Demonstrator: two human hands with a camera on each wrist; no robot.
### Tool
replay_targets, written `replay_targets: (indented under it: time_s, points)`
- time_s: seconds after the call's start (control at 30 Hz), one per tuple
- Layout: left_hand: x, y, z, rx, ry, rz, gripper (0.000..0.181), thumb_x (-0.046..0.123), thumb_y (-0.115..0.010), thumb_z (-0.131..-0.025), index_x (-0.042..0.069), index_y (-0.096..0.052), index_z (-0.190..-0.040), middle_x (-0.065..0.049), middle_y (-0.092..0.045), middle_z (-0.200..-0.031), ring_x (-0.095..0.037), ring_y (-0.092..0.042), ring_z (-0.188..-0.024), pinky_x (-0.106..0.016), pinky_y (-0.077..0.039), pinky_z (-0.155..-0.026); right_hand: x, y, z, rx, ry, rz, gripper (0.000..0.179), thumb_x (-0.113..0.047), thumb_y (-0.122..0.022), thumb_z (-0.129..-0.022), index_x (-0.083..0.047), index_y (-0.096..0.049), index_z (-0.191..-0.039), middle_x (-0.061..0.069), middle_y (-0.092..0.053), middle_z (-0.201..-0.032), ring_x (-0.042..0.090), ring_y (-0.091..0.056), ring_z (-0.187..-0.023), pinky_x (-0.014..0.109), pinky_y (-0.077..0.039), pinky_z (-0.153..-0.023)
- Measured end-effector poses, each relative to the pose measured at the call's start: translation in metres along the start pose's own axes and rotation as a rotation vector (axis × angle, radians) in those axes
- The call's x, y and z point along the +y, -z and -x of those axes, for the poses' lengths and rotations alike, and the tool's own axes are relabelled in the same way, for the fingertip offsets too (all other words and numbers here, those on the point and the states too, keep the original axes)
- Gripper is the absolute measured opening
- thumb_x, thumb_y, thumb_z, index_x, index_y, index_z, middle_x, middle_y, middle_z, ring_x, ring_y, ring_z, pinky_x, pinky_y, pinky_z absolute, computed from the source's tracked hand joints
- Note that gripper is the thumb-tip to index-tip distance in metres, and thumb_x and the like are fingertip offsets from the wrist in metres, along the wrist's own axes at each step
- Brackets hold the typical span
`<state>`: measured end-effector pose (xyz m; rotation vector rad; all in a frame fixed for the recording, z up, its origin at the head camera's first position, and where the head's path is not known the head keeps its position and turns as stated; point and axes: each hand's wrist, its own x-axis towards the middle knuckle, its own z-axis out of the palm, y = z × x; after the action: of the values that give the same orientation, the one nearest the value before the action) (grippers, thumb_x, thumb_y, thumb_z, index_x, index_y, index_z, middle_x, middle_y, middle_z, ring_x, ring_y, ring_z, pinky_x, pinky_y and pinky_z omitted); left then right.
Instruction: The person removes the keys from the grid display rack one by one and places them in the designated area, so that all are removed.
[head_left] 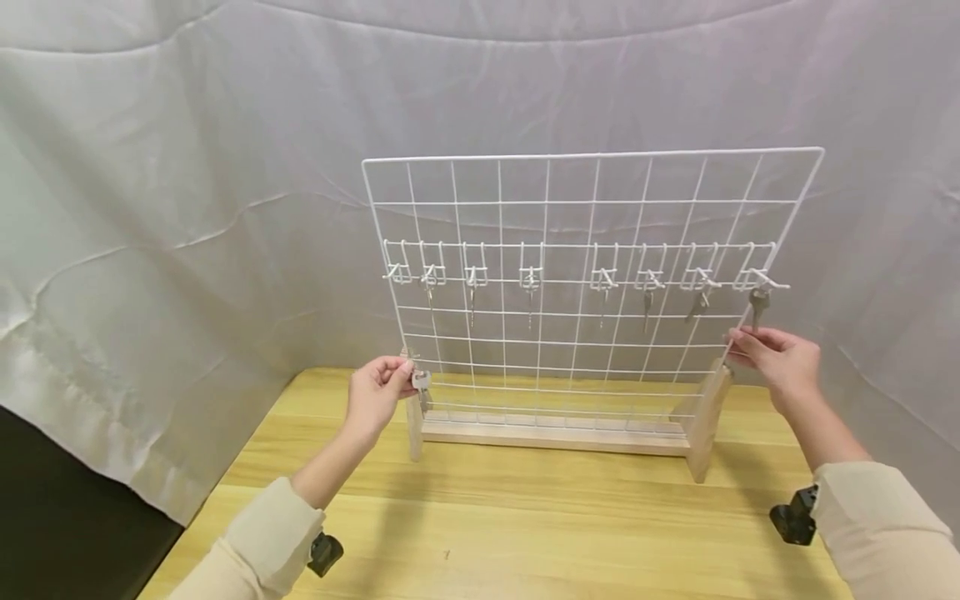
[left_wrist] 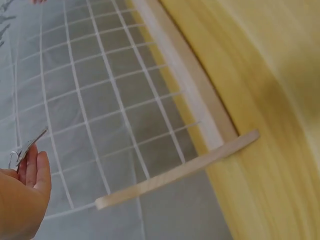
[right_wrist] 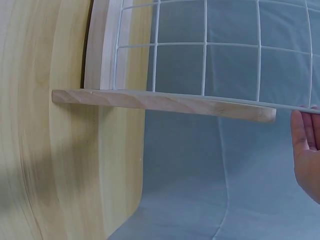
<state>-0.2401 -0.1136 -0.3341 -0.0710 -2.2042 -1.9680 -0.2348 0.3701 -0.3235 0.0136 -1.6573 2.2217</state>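
Apparently partway through hanging a key on the grid or taking one down; cannot tell which from this moment. Pinches a silver key (head_left: 422, 382) between thumb and fingers of the left hand (head_left: 377, 388), near the lower left edge of the white wire grid panel (head_left: 592, 155) and well below the leftmost hook (head_left: 397, 273), with no key visible on that hook. Holds the panel's right edge wire in the fingers of the right hand (head_left: 783, 358), thumb in front, just below the rightmost hanging key (head_left: 759, 302), probably to steady the panel. If hanging, calls next for raising the key ring (left_wrist: 10, 160) to the hook's tip and threading it over without jogging the panel; if taking down, for carrying the key clear of the wires. Looks thin, flat and shiny, with a broad pale head and a narrow blade, pointing downward in the head view. Cannot make out the teeth, or any contact between key and wires.
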Motion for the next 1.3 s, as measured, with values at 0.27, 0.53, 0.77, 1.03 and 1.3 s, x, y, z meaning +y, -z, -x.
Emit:
replay_targets:
  time_s: [0.27,0.53,0.77,1.03,1.3]
  points:
    - [-0.024,-0.019,0.017,-0.048,0.056,-0.006,0.014,-0.002,-0.054,-0.089,-0.013,-0.059,-0.097,-0.023,-0.068,-0.088,-0.008,-0.065,-0.064,-0.024,-0.058,-0.067,0.004,0.001,-0.002,-0.022,0.011,-0.1,0.019,0.01,-0.061,-0.082,-0.004,-0.072,-0.076,0.004,-0.072,-0.07,0.013,-0.07,-0.065,0.023,-0.057,-0.061]
    - [-0.052,-0.025,0.034,-0.096,0.132,0.005,0.014,-0.002,-0.053,-0.089,-0.014,-0.058,-0.096,-0.021,-0.069,-0.085,-0.011,-0.065,-0.064,-0.025,-0.058,-0.065,0.009,-0.002,-0.003,-0.022,0.065,-0.096,0.024,0.016,-0.06,-0.078,-0.004,-0.072,-0.077,0.002,-0.073,-0.071,0.012,-0.07,-0.064,0.022,-0.056,-0.061]
    - [-0.081,-0.025,0.044,-0.124,0.207,0.007,0.015,-0.001,-0.053,-0.09,-0.014,-0.058,-0.096,-0.02,-0.069,-0.084,-0.011,-0.064,-0.064,-0.026,-0.058,-0.065,0.012,-0.001,-0.003,-0.002,0.076,-0.127,0.024,0.018,-0.06,-0.077,-0.003,-0.072,-0.077,0.003,-0.073,-0.072,0.012,-0.07,-0.064,0.022,-0.056,-0.061]
    - [-0.115,-0.024,0.062,-0.161,0.247,0.004,0.021,0.0,-0.051,-0.091,-0.018,-0.055,-0.1,-0.016,-0.068,-0.081,-0.008,-0.063,-0.063,-0.031,-0.059,-0.067,0.012,-0.002,-0.005,0.002,0.07,-0.156,0.024,0.019,-0.059,-0.077,-0.002,-0.071,-0.077,0.004,-0.072,-0.072,0.013,-0.07,-0.064,0.023,-0.056,-0.06]
    - [-0.137,-0.023,0.078,-0.184,0.286,-0.016,0.021,0.002,-0.049,-0.093,-0.017,-0.055,-0.101,-0.012,-0.068,-0.082,-0.008,-0.062,-0.066,-0.026,-0.058,-0.067,0.013,0.0,-0.005,0.007,0.059,-0.158,0.025,0.02,-0.059,-0.077,-0.002,-0.071,-0.076,0.004,-0.072,-0.07,0.013,-0.07,-0.063,0.023,-0.056,-0.059]
